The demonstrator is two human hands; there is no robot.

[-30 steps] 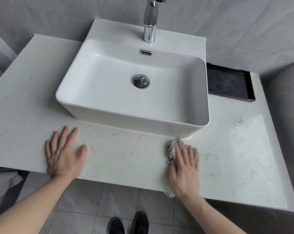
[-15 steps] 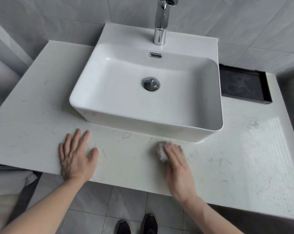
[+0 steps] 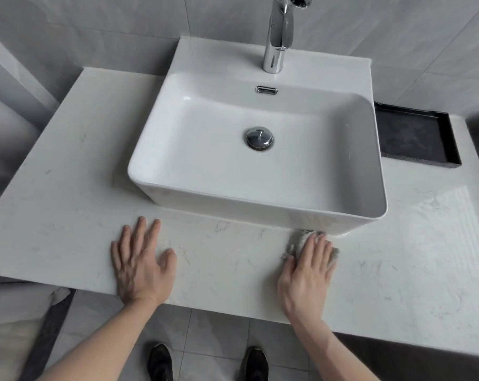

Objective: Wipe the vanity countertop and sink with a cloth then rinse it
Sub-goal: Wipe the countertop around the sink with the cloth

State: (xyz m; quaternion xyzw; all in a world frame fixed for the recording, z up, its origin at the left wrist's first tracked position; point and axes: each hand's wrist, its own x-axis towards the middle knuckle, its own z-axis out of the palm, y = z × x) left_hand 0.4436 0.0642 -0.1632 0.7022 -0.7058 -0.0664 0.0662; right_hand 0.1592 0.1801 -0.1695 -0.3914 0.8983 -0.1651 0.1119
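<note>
The left hand (image 3: 140, 264) lies flat and spread on the tabletop (image 3: 68, 215), holding nothing; the white square-edged sink (image 3: 260, 171) sits mid-scene, glossy, its basin apparently not yet wiped; the right hand (image 3: 307, 273) presses open-palmed on the cloth (image 3: 296, 243) — a small, fuzzy, crumpled wad just beside the sink's front wall; veined matte stone runs on rightward. Judging by this, front-strip wiping is underway — sink and rinse remain.

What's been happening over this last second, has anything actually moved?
The right hand slid the cloth left along the countertop, then back right beneath the sink front. The left hand stayed flat; nothing was picked up or released.
</note>
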